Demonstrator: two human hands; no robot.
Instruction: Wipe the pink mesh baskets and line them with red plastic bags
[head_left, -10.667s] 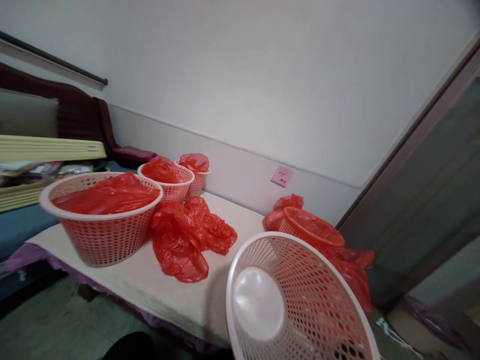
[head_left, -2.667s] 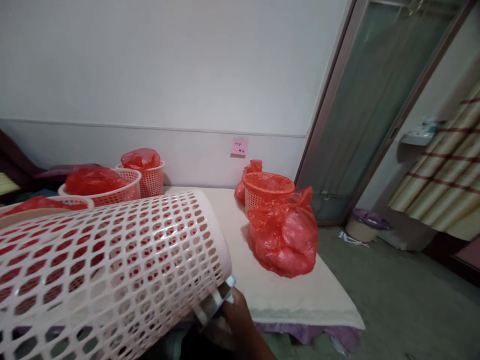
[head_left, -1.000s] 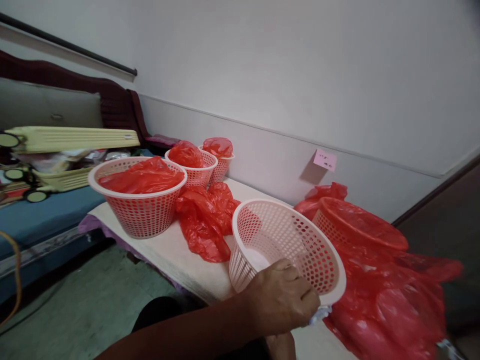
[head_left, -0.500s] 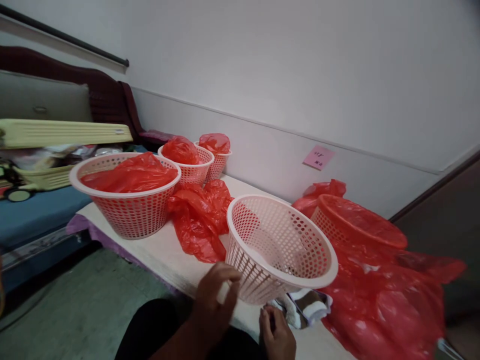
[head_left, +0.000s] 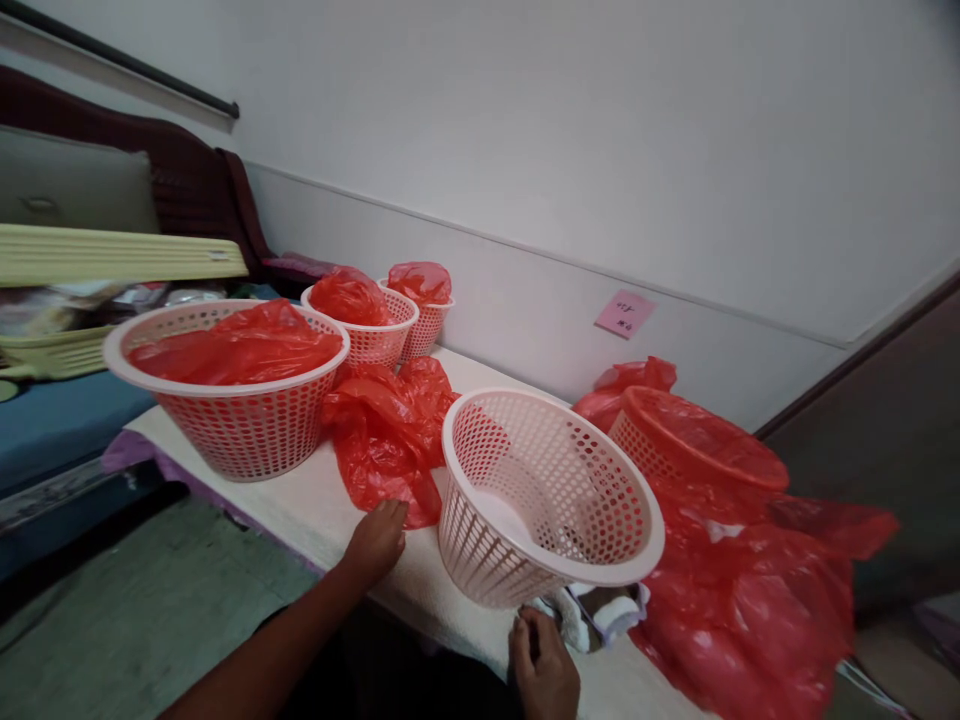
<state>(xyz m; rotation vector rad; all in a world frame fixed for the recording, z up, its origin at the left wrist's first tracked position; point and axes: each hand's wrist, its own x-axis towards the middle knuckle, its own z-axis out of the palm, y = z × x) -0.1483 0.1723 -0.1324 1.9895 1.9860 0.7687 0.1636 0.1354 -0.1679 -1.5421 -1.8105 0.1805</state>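
My left hand [head_left: 379,540] reaches forward to the front edge of a crumpled red plastic bag [head_left: 390,430]. Its fingers are drawn together on the bag's lower edge. An open pink plastic basket [head_left: 551,490] with holed sides stands tilted in front of me, with no bag lining it. Below its rim, my right hand [head_left: 546,665] rests with curled fingers, beside a folded striped cloth [head_left: 600,610] in brown and white. Whatever those fingers may hold is hidden.
To the left stands a pink basket [head_left: 225,375] with red plastic inside; two smaller ones [head_left: 375,340] sit behind. At right, an orange-red basket [head_left: 652,440] is surrounded by red bags [head_left: 750,600]. A pink note [head_left: 625,314] is on the wall, above the cloth-covered table [head_left: 330,510].
My left hand has moved left and forward, from beside the pink basket to the red bag's edge. My right hand stays by the cloth. The view has shifted slightly.
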